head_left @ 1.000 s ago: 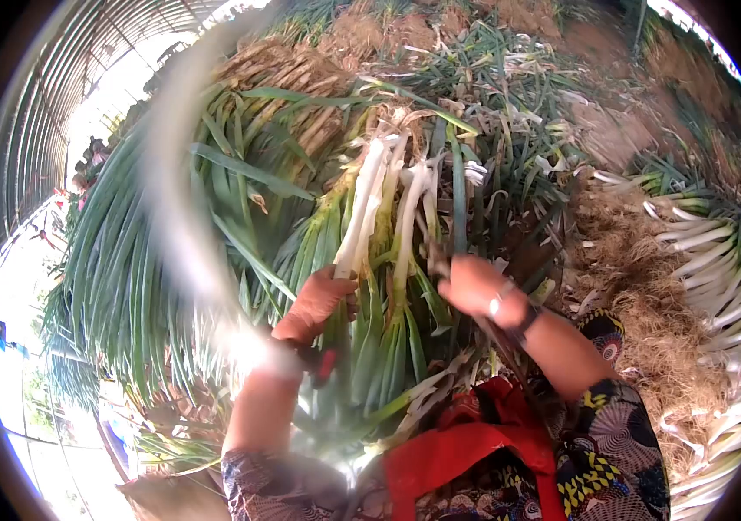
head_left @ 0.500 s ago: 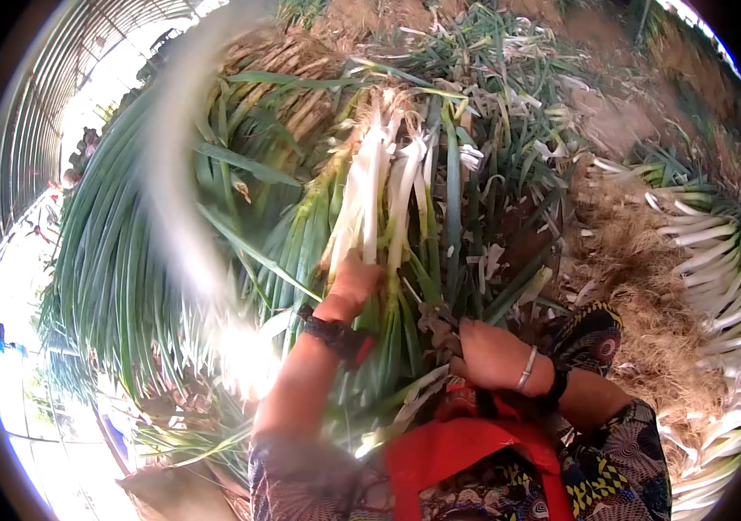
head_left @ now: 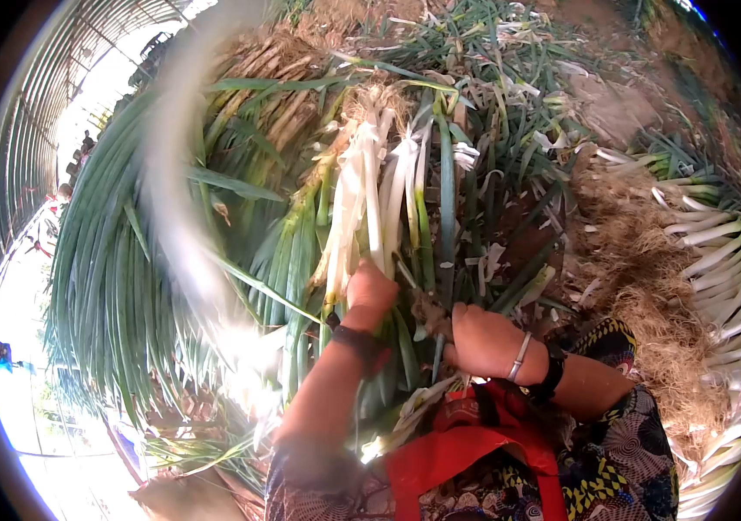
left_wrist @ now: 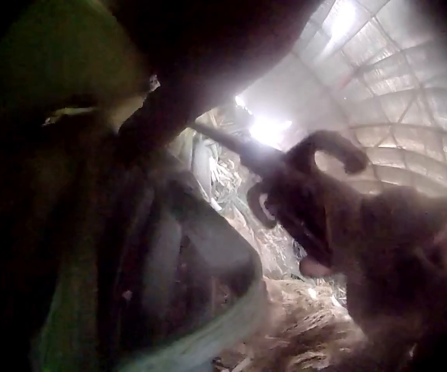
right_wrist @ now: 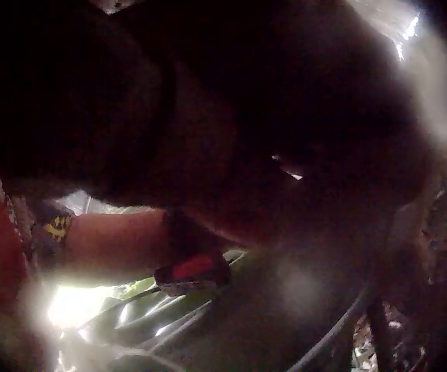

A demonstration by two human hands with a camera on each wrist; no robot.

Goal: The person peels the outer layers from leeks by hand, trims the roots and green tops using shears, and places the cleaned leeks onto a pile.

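Observation:
A bundle of green onions (head_left: 368, 187) with long white stalks and green leaves lies in front of me, roots pointing away. My left hand (head_left: 370, 289) grips the stalks where white turns green. Just to its right, my right hand (head_left: 481, 340) is curled round a dark leaf or stalk (head_left: 445, 252) and a brownish clump (head_left: 429, 314) at the bundle's lower side. The left wrist view is dim and shows my right hand (left_wrist: 394, 240) with a dark curved tool-like shape (left_wrist: 316, 155). My left forearm with a red and black wristband (right_wrist: 192, 275) shows in the right wrist view.
Piles of green onion leaves (head_left: 118, 260) spread to the left. Trimmed white stalks (head_left: 717, 243) lie in a row at the right beside dry brown roots and straw (head_left: 639, 278). A red apron (head_left: 457, 451) covers my lap. A greenhouse roof (head_left: 32, 113) arches overhead.
My left hand slid up from the green leaves to the base of the white stalks. My right hand dropped down and in towards my lap, holding the bundle's lower side.

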